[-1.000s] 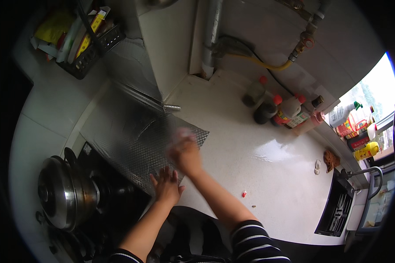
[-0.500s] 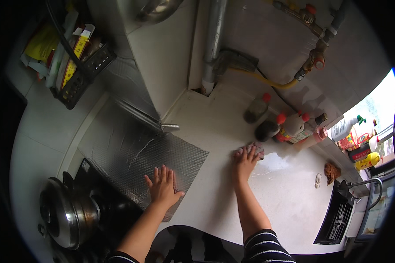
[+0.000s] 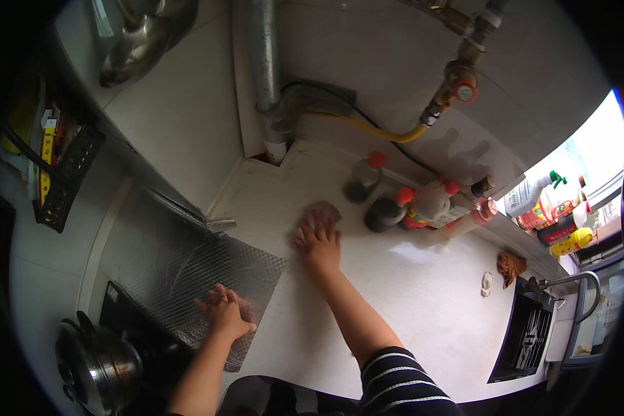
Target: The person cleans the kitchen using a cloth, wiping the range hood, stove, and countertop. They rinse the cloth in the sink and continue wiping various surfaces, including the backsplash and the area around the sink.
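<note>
My right hand (image 3: 319, 249) lies over a crumpled pinkish cloth (image 3: 331, 211), its fingers bent on top and pressing it against the white countertop (image 3: 388, 312). Part of the cloth is hidden beneath the fingers. Left of it, my left hand (image 3: 226, 319) is at a silvery textured foil sheet (image 3: 166, 263), fingers apart and slightly bent, holding nothing. Whether that palm rests on the foil or hovers just over it I cannot tell. Beyond my right hand stands a clear red-capped bottle (image 3: 362, 182), with a dark red-capped bottle (image 3: 385, 213) beside it.
A metal kettle (image 3: 97, 367) sits on the dark stove at lower left. Several more bottles (image 3: 437, 204) line the back wall below a yellow gas hose (image 3: 395, 136). A brown rag (image 3: 511, 267) lies near the sink (image 3: 523, 333) at right. A black basket (image 3: 66, 184) hangs at left.
The view has shifted to the right. My right hand has slid the cloth left and farther toward the wall, away from the bottles. My left hand's fingers have bent a little over the foil.
</note>
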The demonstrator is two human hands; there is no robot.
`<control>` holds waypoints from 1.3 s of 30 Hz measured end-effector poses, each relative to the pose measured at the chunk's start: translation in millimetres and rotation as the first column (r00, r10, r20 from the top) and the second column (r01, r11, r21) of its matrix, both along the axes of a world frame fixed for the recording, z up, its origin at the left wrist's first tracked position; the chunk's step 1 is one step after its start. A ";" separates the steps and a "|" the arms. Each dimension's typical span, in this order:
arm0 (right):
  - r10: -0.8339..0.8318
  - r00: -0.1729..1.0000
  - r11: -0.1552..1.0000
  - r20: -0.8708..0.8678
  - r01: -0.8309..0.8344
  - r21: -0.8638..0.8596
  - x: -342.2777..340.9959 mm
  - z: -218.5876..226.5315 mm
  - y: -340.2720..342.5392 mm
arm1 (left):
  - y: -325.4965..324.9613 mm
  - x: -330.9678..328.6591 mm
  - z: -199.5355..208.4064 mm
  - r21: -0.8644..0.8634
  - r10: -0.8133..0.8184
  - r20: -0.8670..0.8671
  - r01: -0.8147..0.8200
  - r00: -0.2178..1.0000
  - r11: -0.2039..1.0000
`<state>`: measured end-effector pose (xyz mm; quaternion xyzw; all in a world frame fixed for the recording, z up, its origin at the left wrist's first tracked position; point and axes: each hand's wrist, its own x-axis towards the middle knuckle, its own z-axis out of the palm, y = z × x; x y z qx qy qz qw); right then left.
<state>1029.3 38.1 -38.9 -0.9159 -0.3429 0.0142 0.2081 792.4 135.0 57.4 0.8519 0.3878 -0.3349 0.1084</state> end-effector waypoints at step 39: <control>-0.423 0.848 0.684 -0.319 0.529 0.502 93.2 27.5 -116.6 | -113.9 353.1 -65.8 -0.128 0.099 0.958 0.092 0.270 0.987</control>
